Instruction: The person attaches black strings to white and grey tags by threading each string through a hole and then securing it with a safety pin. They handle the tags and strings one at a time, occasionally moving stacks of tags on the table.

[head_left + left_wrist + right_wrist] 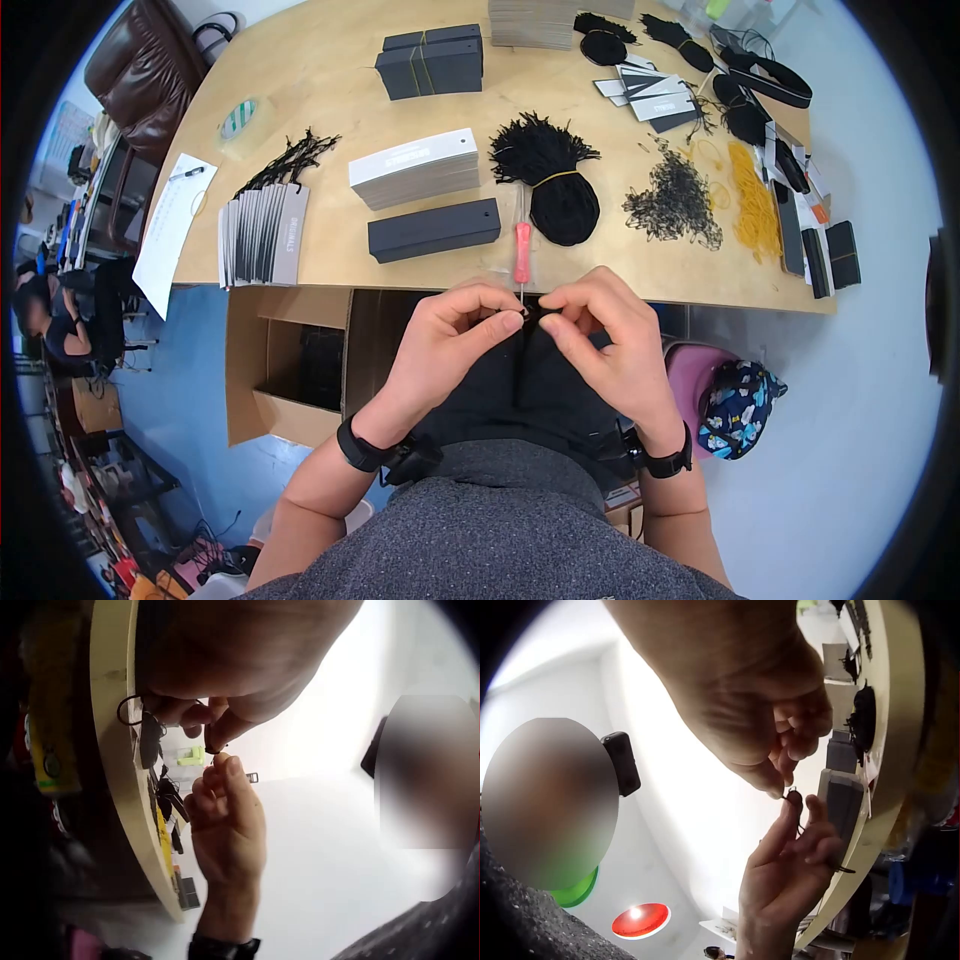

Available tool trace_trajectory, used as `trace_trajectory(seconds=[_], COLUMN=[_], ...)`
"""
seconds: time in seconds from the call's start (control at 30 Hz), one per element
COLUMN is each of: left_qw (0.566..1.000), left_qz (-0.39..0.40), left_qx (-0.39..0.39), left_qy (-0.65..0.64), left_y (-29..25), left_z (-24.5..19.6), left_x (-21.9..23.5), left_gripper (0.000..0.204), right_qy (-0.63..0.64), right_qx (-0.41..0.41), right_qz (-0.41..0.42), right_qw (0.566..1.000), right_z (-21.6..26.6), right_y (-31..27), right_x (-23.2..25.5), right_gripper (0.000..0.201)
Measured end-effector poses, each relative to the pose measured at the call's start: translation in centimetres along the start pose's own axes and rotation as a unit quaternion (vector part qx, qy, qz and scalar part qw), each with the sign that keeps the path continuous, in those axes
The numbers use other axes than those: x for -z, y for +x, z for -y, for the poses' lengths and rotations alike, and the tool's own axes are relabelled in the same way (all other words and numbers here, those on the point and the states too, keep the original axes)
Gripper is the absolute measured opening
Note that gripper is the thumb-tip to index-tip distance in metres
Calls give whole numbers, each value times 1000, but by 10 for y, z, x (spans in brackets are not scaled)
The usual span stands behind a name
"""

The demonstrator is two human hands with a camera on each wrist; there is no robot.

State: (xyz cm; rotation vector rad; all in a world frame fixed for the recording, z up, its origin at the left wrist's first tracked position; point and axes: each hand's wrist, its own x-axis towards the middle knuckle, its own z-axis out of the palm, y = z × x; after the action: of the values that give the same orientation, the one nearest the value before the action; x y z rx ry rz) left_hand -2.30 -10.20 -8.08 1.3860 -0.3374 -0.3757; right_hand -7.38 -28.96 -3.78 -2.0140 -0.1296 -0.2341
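Observation:
My left hand [455, 330] and right hand [598, 335] meet just off the front table edge, thumbs and index fingers together. Between them is a small piece of black cord [795, 801], pinched from both sides. Its loose end trails past the left hand's fingers in the right wrist view. A tiny pin-like bit shows at the cord's top; I cannot tell its exact kind. Right behind the fingertips, a tool with a pink handle [522, 255] lies on the table, its thin metal shaft pointing toward me. Beyond it sits a bundle of black cords [563, 205] with a yellow band.
On the table [330, 95] are a pile of small dark pins [675, 200], yellow rubber bands [752, 200], dark tag stacks [435, 230], a white tag stack [415, 168] and fanned tags with cords [262, 235]. An open cardboard box [285, 415] stands below, left.

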Motion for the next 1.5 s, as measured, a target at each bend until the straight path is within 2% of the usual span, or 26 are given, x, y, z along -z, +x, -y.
trace_trajectory(seconds=[0.03, 0.07, 0.1, 0.13, 0.2, 0.3, 0.5, 0.6, 0.63, 0.67, 0.7, 0.77, 0.83, 0.9, 0.93, 0.97, 1.03, 1.17, 1.37, 1.43, 1.5], left_qw=[996, 984, 984, 981, 978, 977, 973, 982, 992, 971, 971, 936, 932, 977, 990, 990, 996, 996, 996, 993, 990], left_qz=[27, 55, 55, 70, 85, 95, 72, 43, 27, 11, 12, -29, -26, -25, -20, -20, -15, -11, 8, 13, 21], left_qx=[64, 129, 129, 145, 160, 173, 187, 168, 88, 4, 4, -130, -117, -1, 27, 27, 74, 81, 60, 115, 131], left_qy=[-54, -109, -108, -106, -102, -77, -117, -76, 84, 240, 241, 327, 341, 213, 139, 140, 41, 17, 69, -34, -39], left_y=[0, -1, -1, -1, -1, -1, -5, -6, -8, -9, -9, -10, -9, -7, -7, -6, -6, -6, -8, -9, -9], left_z=[-5, -7, -8, -8, -11, -17, -14, -15, -16, -16, -15, -14, -15, -10, -6, -5, -5, -4, -6, -4, -9], left_x=[3, 5, 5, 6, 5, 5, 4, -3, -5, -7, -11, -15, -12, -5, -3, -2, -2, -3, -3, -3, -1], left_gripper=[12, 14, 14, 16, 17, 18, 20, 16, 12, 7, 7, 3, 4, 6, 5, 5, 4, 4, 11, 15, 16], right_qy=[1, -39, -78, -78, -148, -187, -204, -230, -230, -249, -269, -257, -243, -217, -204, -204, -193, -208, -191, -119, -94], right_qx=[0, 56, 111, 110, 190, 223, 227, 247, 247, 238, 230, 221, 213, 195, 192, 192, 211, 218, 188, 107, 89], right_qz=[0, -11, -22, -23, 21, 28, 25, 15, 14, 26, 37, 27, 18, -50, -62, -62, -45, -52, -60, -46, -46], right_qw=[1000, 998, 991, 991, 970, 956, 952, 941, 941, 938, 935, 941, 946, 955, 958, 958, 957, 952, 962, 986, 991], right_z=[-2, -4, -6, -7, -6, -9, -8, -15, -16, -17, -18, -20, -19, -16, -16, -14, -10, -18, -19, -19, -19], right_y=[1, 1, 2, 3, 6, 9, 3, 2, 2, 3, 4, 5, 6, 4, 2, 1, -1, -1, -1, -2, -2], right_x=[0, 0, 1, 3, 6, 4, 1, -4, -5, -6, -7, -9, -11, -12, -12, -11, -11, -16, -19, -19, -17], right_gripper=[12, 14, 16, 16, 21, 24, 23, 21, 21, 21, 20, 19, 18, 18, 19, 19, 21, 23, 20, 20, 20])
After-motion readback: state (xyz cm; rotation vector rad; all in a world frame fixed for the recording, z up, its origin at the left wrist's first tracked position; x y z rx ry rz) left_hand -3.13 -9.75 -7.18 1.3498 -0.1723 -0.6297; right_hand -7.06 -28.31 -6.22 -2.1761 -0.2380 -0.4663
